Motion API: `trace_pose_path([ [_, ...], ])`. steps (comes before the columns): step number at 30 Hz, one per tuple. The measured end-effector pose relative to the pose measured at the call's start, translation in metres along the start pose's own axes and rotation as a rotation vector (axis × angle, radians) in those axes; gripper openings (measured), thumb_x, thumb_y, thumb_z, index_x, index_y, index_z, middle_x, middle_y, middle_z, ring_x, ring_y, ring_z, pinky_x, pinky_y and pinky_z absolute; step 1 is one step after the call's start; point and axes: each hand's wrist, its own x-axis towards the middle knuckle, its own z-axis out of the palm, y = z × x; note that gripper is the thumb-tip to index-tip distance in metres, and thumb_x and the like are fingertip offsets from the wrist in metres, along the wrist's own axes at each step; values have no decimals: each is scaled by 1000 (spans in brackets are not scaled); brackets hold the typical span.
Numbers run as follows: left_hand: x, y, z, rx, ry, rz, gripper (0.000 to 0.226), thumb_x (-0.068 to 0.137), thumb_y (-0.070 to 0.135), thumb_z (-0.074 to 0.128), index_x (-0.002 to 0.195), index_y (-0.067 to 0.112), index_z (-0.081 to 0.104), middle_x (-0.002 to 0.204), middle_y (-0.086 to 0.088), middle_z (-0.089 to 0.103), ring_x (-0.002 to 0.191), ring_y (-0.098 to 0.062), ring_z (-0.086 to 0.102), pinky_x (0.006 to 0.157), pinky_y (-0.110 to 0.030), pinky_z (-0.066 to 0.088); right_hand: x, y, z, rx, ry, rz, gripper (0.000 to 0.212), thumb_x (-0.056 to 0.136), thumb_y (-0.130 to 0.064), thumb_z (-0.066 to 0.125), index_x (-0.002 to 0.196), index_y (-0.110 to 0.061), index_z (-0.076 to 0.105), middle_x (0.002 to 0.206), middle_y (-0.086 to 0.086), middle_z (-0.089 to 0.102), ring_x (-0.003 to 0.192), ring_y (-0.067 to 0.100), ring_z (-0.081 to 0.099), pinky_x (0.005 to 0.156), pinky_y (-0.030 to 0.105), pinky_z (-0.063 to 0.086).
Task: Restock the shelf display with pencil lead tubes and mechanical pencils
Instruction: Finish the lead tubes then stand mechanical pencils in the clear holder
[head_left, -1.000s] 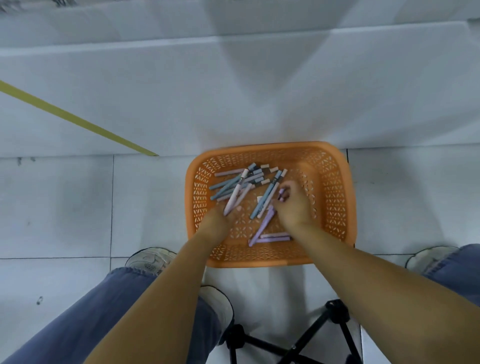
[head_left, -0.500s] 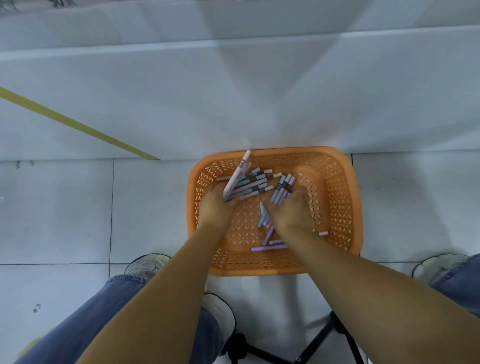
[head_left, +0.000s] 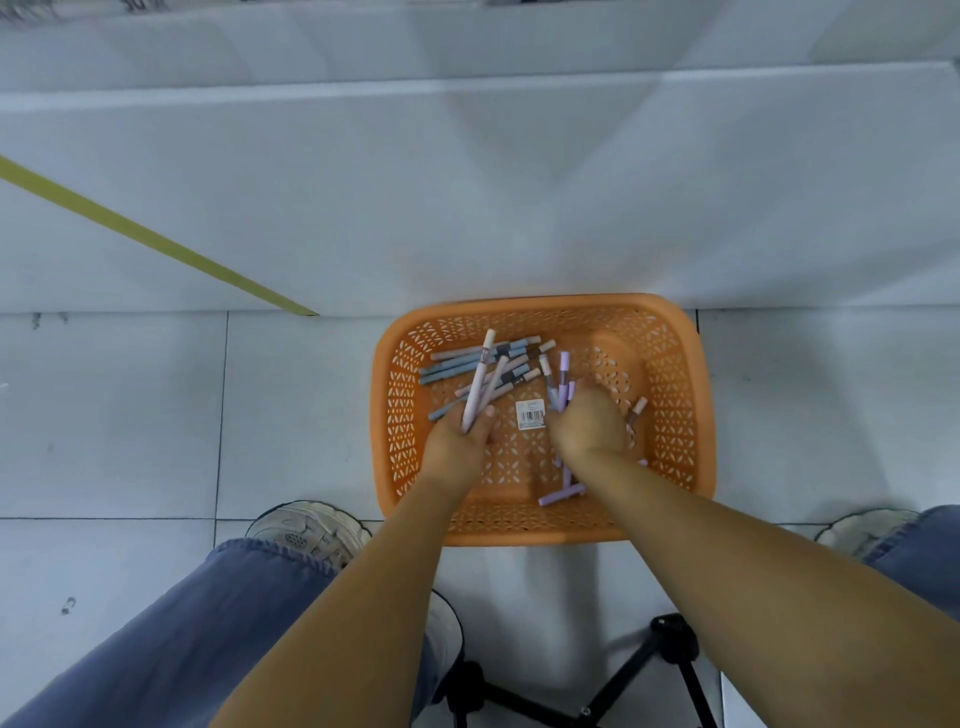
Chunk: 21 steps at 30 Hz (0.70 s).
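Both hands reach down into the orange basket (head_left: 691, 364), which sits on the tiled floor (head_left: 114, 415) against the foot of a white shelf base (head_left: 467, 182). The left hand (head_left: 462, 441) is clenched around two pale pink pencils (head_left: 480, 387) that stick up and away from the fist, toward the basket's far left corner. The right hand (head_left: 589, 426) grasps a small bunch of lilac pencils (head_left: 561, 376), their ends poking out above the knuckles.

Loose blue-grey and pink pencils (head_left: 467, 364) lie in a rough fan along the far left part of the basket, a couple of lilac ones (head_left: 561, 493) rest by the near wall under the right forearm, and one with a beige tip (head_left: 638, 408) lies toward the right wall. A white barcode sticker (head_left: 530, 414) lies on the basket floor between the hands.

Risk, as I judge it: the pencils are slim, smooth, round tubes held only at one end, so a bunch could splay and one slip out when lifted; a dropped one would likely roll on the glossy tile. A narrow tip could also catch in the basket's lattice of small cut-outs. The basket itself looks like light moulded plastic with rounded corners, easily nudged by a forearm.

No lead tubes can be told apart from pencils here.
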Motion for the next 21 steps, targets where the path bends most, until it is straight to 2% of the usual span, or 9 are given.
trace_pose_path([
  [4,-6,-6,0,-4,0,-58,28,104,37,49,101,17,68,77,8,65,72,-8,59,56,-18,41,2,11,-5,-24,-66,-90,21,90,-23,63,103,-7,58,102,12,65,94,30,62,68,27,37],
  [7,-8,-6,-1,-21,-19,-65,31,104,39,49,96,18,69,78,7,66,72,-9,59,58,-21,41,4,13,-9,-40,-102,-131,14,89,-25,63,92,-15,53,95,10,64,88,29,61,64,28,34],
  [9,-9,-4,-1,-32,-46,-62,27,104,39,49,93,22,68,83,0,70,73,-13,63,61,-22,47,4,13,-12,-21,-138,-124,13,90,-25,62,93,-15,54,91,6,63,86,26,61,59,28,34],
  [10,-11,-2,0,-64,-69,-73,24,104,38,50,98,23,67,89,-3,73,78,-16,66,66,-24,52,3,13,-15,0,-160,-120,13,91,-25,61,96,-15,56,89,2,62,85,23,61,56,27,33],
  [12,-14,3,2,-133,-123,-89,23,104,38,50,112,22,65,98,0,75,89,-16,70,78,-27,56,1,12,-23,92,-221,-113,12,93,-25,61,100,-16,58,88,-3,61,85,17,60,58,24,37],
  [14,-20,11,5,-173,-184,-63,25,104,37,50,120,23,64,102,7,73,96,-13,69,81,-23,55,-6,8,-35,239,-286,-101,12,93,-23,62,103,-16,60,90,-4,64,84,12,61,61,20,43],
  [17,-33,33,8,-190,-263,9,18,103,40,51,114,35,64,113,7,72,108,-16,67,97,-34,54,-18,-5,-61,422,-286,-132,13,92,-19,65,104,-16,64,90,-5,70,79,7,66,54,10,46],
  [19,-47,53,7,-216,-304,51,18,103,42,51,118,40,61,119,6,71,111,-15,67,97,-44,57,-29,-17,-81,514,-273,-178,12,92,-19,65,104,-19,65,90,-7,73,79,4,69,55,9,48],
  [21,-62,72,3,-285,-327,88,30,103,42,52,132,37,56,124,3,69,112,-18,67,87,-49,60,-41,-30,-103,578,-252,-240,9,92,-17,65,99,-22,65,85,-11,74,75,-2,68,56,9,48],
])
